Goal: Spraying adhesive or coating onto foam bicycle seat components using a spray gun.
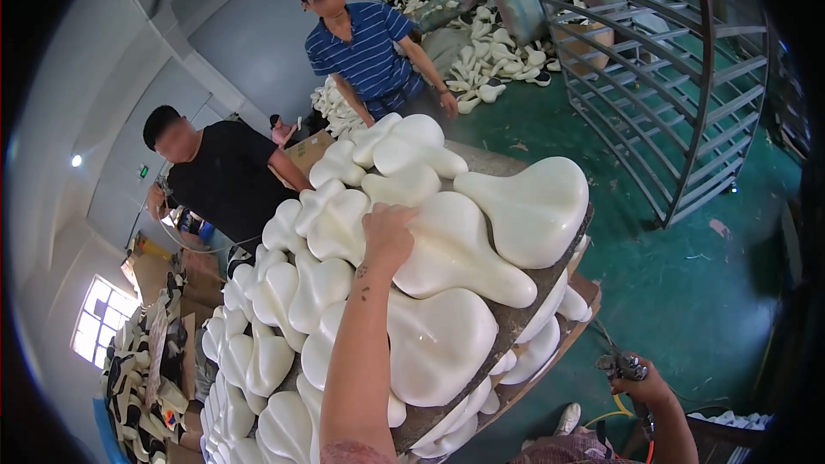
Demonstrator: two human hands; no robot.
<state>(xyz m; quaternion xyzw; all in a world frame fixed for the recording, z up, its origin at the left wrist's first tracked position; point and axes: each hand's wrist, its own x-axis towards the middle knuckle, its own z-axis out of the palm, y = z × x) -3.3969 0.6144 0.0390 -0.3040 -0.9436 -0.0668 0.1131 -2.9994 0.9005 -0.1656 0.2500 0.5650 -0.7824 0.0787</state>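
Observation:
My left hand (pixel 389 237) reaches over a stacked pile of glossy white bicycle saddles. Its fingers are curled at the edge of a large white bicycle saddle (pixel 451 249), whose narrow nose points to the lower right; the fingertips are partly hidden. Beyond it, another wide saddle (pixel 528 210) lies at the stack's right corner. Closer to me sits a broad saddle (pixel 443 348) beside my forearm. Low at the right, my right hand (pixel 650 385) is closed around a metal spray gun (pixel 620 367) with hoses, held off the stack.
The saddles lie layered on brown boards (pixel 550 318). A person in a striped shirt (pixel 361 51) stands behind the stack, another in black (pixel 228 172) at its left. A metal rack (pixel 687 129) stands on the green floor (pixel 619 266). Heaped saddles (pixel 494 51) lie at the back.

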